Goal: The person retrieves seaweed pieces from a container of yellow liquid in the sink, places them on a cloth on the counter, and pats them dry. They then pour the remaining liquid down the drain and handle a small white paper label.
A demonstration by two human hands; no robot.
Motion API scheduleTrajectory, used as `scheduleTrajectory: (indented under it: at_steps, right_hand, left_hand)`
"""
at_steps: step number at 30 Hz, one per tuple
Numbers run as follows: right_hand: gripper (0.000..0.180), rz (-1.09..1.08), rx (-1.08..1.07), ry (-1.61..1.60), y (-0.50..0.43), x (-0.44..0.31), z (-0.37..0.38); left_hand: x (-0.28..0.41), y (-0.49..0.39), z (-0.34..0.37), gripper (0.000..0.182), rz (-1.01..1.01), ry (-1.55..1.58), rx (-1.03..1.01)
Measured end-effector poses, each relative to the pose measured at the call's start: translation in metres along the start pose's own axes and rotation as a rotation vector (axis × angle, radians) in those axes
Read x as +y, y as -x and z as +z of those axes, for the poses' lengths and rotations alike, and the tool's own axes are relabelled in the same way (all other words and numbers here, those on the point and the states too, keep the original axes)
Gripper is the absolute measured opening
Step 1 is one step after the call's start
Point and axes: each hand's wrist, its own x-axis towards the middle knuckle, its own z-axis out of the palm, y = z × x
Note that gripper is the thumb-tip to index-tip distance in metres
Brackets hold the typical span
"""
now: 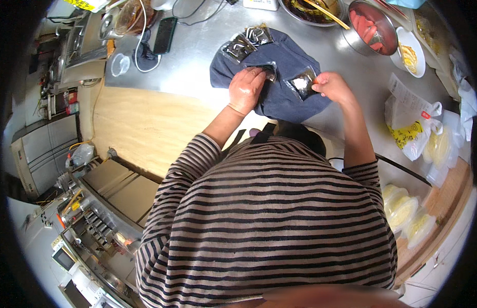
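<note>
A dark blue folded cloth [288, 54] lies on the metal table before me. My left hand [247, 86] rests palm down over a small clear packet with dark contents [270, 71], fingers on its near part; whether it grips the packet is hard to tell. With thumb and fingertips, my right hand [331, 87] pinches the right edge of another such packet [302, 84], which is at the cloth's right side. Two more packets, one [238, 47] beside the other [259, 34], lie at the cloth's far left edge.
Farther back stand a metal bowl with chopsticks [313, 11], a metal pot with pink pieces [371, 29] and a white bowl of food [409, 57]. A phone [165, 35], a white cable [137, 54] and a plastic cup [120, 64] are at left. A plastic bag [407, 127] sits at right.
</note>
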Motion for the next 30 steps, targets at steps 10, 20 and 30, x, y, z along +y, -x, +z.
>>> scheduleTrajectory:
  at_steps: [10,20,30]
  right_hand:
    - [0.030,-0.837,0.414,0.442,0.079,-0.018,0.049]
    - [0.034,-1.030,0.369,0.776,0.096,0.033,0.075]
    - [0.017,-0.824,0.678,0.123,0.080,0.015,0.051]
  left_hand:
    - [0.000,0.048,-0.048,0.033,0.095,0.062,-0.249]
    - [-0.003,0.059,-0.044,0.019,0.150,0.060,-0.407]
    - [-0.024,0.026,-0.056,0.011,-0.026,0.176,-0.091]
